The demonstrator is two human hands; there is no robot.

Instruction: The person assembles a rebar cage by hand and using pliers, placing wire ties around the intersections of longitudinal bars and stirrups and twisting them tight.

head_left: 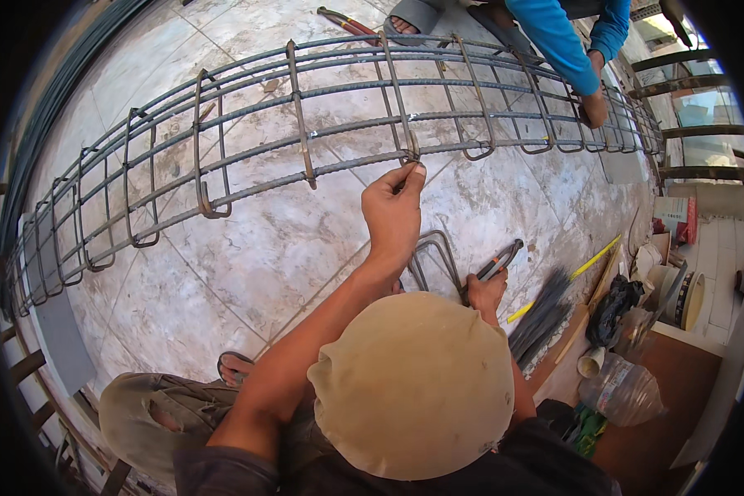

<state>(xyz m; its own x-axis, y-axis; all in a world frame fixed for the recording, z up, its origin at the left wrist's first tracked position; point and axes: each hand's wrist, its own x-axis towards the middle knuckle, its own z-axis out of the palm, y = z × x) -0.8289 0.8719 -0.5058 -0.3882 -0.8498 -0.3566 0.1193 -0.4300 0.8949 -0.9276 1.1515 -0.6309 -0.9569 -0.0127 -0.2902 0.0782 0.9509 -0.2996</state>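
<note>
A long rebar cage (306, 124) of grey bars and rectangular stirrups lies across the tiled floor. My left hand (394, 211) reaches forward to its near lower bar and pinches a thin tie wire (411, 168) where a stirrup crosses that bar. My right hand (488, 293) stays lower, near the floor, and grips a pair of pincers (502, 259) with the jaws pointing up and right. A few loose stirrups (435, 255) lie on the tiles between my hands. My tan cap fills the lower middle.
Another person in blue sleeves crouches at the far right with a hand (593, 107) on the cage. Red-handled cutters (349, 23) lie beyond it. A bundle of tie wires (542, 318), a yellow tape measure (589, 264), a black bag (614, 307) and a plastic bottle (627, 390) sit at my right.
</note>
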